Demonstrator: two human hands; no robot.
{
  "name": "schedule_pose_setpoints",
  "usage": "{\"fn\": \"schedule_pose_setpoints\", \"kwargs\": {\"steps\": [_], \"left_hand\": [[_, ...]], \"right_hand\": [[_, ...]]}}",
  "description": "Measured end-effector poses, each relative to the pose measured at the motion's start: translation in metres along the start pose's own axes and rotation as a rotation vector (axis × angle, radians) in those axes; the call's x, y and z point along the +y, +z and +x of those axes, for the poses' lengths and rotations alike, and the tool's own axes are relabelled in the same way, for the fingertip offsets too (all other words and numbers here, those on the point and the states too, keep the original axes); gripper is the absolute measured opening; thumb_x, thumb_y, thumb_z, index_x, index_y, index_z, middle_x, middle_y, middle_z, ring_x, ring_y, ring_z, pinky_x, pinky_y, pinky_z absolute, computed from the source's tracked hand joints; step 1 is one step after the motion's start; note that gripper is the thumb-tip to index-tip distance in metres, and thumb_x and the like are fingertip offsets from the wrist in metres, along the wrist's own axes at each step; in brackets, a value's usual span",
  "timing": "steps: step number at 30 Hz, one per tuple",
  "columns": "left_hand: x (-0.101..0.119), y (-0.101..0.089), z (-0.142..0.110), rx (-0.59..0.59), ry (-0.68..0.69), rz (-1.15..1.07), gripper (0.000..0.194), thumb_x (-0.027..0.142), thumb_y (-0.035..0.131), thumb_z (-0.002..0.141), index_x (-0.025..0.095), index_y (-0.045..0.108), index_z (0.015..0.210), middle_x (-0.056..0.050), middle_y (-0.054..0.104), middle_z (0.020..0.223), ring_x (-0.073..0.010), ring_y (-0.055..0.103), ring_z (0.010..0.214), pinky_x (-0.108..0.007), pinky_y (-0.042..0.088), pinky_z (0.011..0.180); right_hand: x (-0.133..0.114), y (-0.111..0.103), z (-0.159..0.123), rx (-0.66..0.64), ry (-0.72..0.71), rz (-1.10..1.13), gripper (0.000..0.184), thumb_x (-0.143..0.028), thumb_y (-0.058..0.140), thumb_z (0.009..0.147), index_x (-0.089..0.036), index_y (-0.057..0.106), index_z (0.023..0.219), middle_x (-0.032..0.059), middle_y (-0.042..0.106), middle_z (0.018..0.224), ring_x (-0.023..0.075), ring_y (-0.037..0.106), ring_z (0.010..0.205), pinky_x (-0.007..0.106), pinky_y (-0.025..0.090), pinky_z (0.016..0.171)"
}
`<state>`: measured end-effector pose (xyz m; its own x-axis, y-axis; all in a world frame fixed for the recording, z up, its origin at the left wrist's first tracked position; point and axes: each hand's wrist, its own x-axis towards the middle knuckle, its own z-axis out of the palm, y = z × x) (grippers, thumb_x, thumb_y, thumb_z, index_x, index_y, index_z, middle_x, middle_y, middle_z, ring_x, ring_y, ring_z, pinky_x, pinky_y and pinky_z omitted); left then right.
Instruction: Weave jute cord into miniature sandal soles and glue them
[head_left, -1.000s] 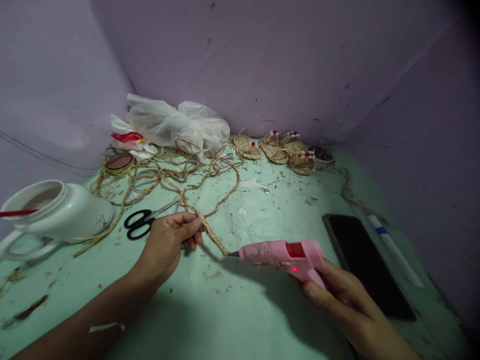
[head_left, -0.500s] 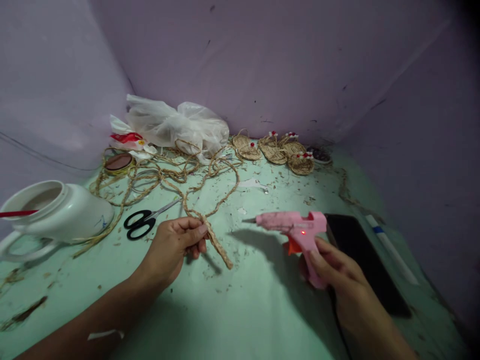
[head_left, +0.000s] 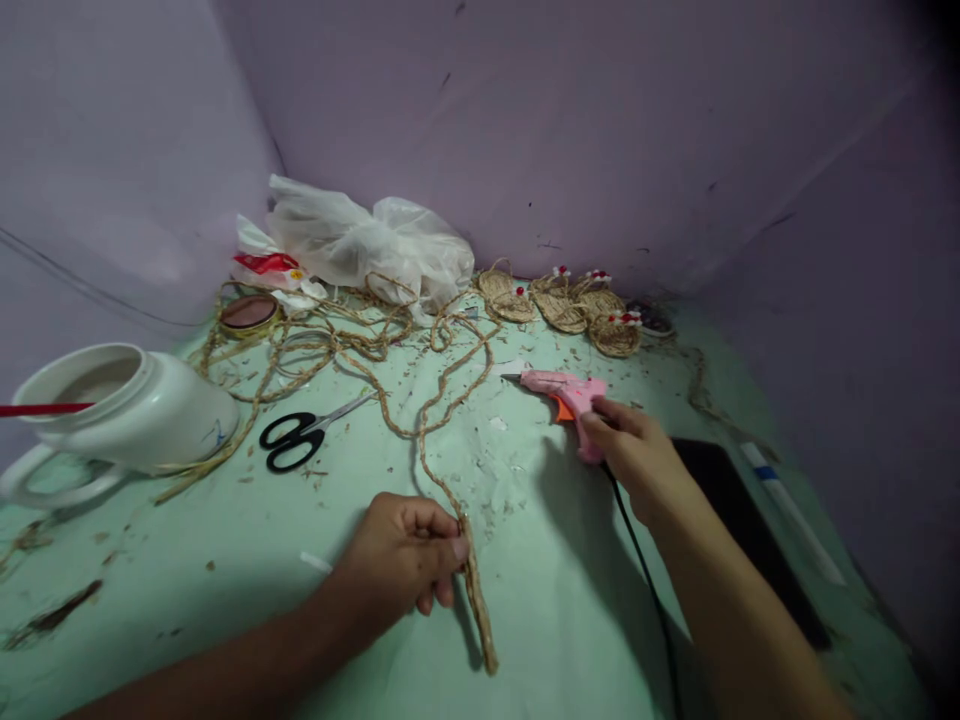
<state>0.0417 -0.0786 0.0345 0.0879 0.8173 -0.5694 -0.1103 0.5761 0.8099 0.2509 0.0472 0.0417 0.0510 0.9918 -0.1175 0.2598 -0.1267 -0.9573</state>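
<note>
Near the front middle of the table, my left hand [head_left: 412, 560] pinches a braided straw rope [head_left: 478, 610] between thumb and fingers. The doubled end of this rope points down toward me, while its long strand runs back to a loose tangle. My right hand [head_left: 634, 440] is closed round the handle of a pink glue gun [head_left: 562, 388] with an orange trigger. Its nozzle points left, over a white scrap on the table. A black cord hangs from the handle. Black-handled scissors [head_left: 300, 440] lie partly open to the left of the rope.
A white jug [head_left: 150, 410] with a red stick lies at the left. Plastic bags [head_left: 375, 245] and a round tin [head_left: 249, 312] stand at the back. Small woven straw slippers [head_left: 562, 308] with beads sit by the wall. A black phone-like slab [head_left: 742, 530] and a white pen [head_left: 791, 510] lie right.
My left hand has drawn the rope end toward me and right, straightening the strand. My right hand has carried the glue gun away from me and slightly left.
</note>
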Motion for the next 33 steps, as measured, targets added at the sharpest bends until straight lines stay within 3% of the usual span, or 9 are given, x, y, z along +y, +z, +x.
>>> {"fn": "schedule_pose_setpoints", "kwargs": {"steps": [4, 7, 9, 14, 17, 20, 24, 28, 33], "left_hand": [[0.004, 0.004, -0.004, -0.004, -0.031, -0.033, 0.020, 0.029, 0.072, 0.055, 0.016, 0.057, 0.052, 0.003, 0.051, 0.035, -0.0069, 0.039, 0.030, -0.018, 0.026, 0.033], [0.009, 0.005, -0.009, -0.020, -0.032, -0.029, 0.018, 0.028, 0.072, 0.055, 0.016, 0.058, 0.052, 0.003, 0.050, 0.036, -0.0073, 0.041, 0.032, -0.018, 0.029, 0.034], [0.012, 0.004, -0.010, -0.027, -0.014, -0.024, 0.017, 0.027, 0.072, 0.054, 0.016, 0.059, 0.052, 0.003, 0.050, 0.036, -0.0073, 0.042, 0.032, -0.018, 0.029, 0.035], [0.012, 0.001, -0.010, -0.022, -0.007, -0.011, 0.016, 0.028, 0.071, 0.055, 0.016, 0.059, 0.053, 0.002, 0.052, 0.037, -0.0063, 0.039, 0.031, -0.018, 0.028, 0.035], [0.011, 0.000, -0.006, 0.018, -0.023, -0.013, 0.018, 0.030, 0.070, 0.053, 0.017, 0.057, 0.052, 0.003, 0.051, 0.035, -0.0078, 0.040, 0.031, -0.019, 0.030, 0.034], [0.013, -0.001, -0.002, 0.065, -0.007, -0.021, 0.020, 0.032, 0.068, 0.052, 0.016, 0.056, 0.051, 0.001, 0.051, 0.036, -0.0078, 0.040, 0.031, -0.019, 0.031, 0.034], [0.016, -0.005, 0.002, 0.121, 0.030, -0.077, 0.022, 0.035, 0.065, 0.053, 0.014, 0.059, 0.054, -0.001, 0.055, 0.038, -0.0076, 0.042, 0.032, -0.019, 0.031, 0.035], [0.018, -0.008, 0.003, 0.169, 0.055, -0.133, 0.025, 0.037, 0.067, 0.053, 0.014, 0.058, 0.055, -0.001, 0.056, 0.040, -0.0075, 0.043, 0.033, -0.019, 0.032, 0.036], [0.019, -0.010, 0.005, 0.224, 0.067, -0.198, 0.028, 0.038, 0.071, 0.052, 0.013, 0.059, 0.055, 0.000, 0.055, 0.039, -0.0083, 0.045, 0.034, -0.020, 0.033, 0.037]], "right_hand": [[-0.017, 0.019, -0.002, 0.005, -0.290, -0.194, 0.022, -0.020, 0.063, 0.072, -0.019, 0.069, 0.093, 0.0089, 0.064, 0.106, 0.0258, 0.055, 0.103, 0.039, 0.042, 0.088], [-0.038, 0.048, 0.001, -0.384, -0.736, -0.531, 0.033, -0.006, 0.049, 0.080, -0.016, 0.067, 0.106, 0.0102, 0.065, 0.113, 0.0235, 0.054, 0.107, 0.040, 0.039, 0.094], [-0.049, 0.067, 0.006, -0.626, -0.962, -0.795, 0.046, 0.001, 0.049, 0.076, -0.018, 0.063, 0.116, 0.0098, 0.058, 0.129, 0.0275, 0.043, 0.122, 0.046, 0.034, 0.099], [-0.063, 0.091, 0.020, -0.895, -1.088, -0.996, 0.025, -0.009, 0.054, 0.082, -0.023, 0.070, 0.095, 0.0043, 0.061, 0.127, 0.0335, 0.027, 0.135, 0.060, 0.016, 0.102], [-0.071, 0.090, 0.023, -0.867, -1.081, -0.981, 0.017, -0.008, 0.055, 0.080, -0.018, 0.068, 0.085, 0.0065, 0.069, 0.108, 0.0291, 0.042, 0.125, 0.054, 0.016, 0.105], [-0.082, 0.083, 0.020, -0.784, -1.076, -0.985, 0.019, -0.005, 0.051, 0.080, -0.014, 0.065, 0.089, 0.0059, 0.070, 0.085, 0.0201, 0.061, 0.089, 0.040, 0.031, 0.096], [-0.097, 0.069, 0.003, -0.635, -1.033, -1.016, 0.027, -0.005, 0.046, 0.082, -0.016, 0.066, 0.097, 0.0070, 0.068, 0.089, 0.0184, 0.061, 0.078, 0.027, 0.040, 0.069], [-0.100, 0.055, -0.026, -0.445, -0.914, -1.071, 0.029, -0.005, 0.046, 0.079, -0.016, 0.068, 0.095, 0.0084, 0.066, 0.083, 0.0187, 0.060, 0.067, 0.028, 0.038, 0.058], [-0.079, 0.042, -0.059, -0.364, -0.879, -0.976, 0.033, -0.008, 0.045, 0.073, -0.015, 0.068, 0.097, 0.0075, 0.064, 0.072, 0.0192, 0.060, 0.058, 0.028, 0.038, 0.049]]}}
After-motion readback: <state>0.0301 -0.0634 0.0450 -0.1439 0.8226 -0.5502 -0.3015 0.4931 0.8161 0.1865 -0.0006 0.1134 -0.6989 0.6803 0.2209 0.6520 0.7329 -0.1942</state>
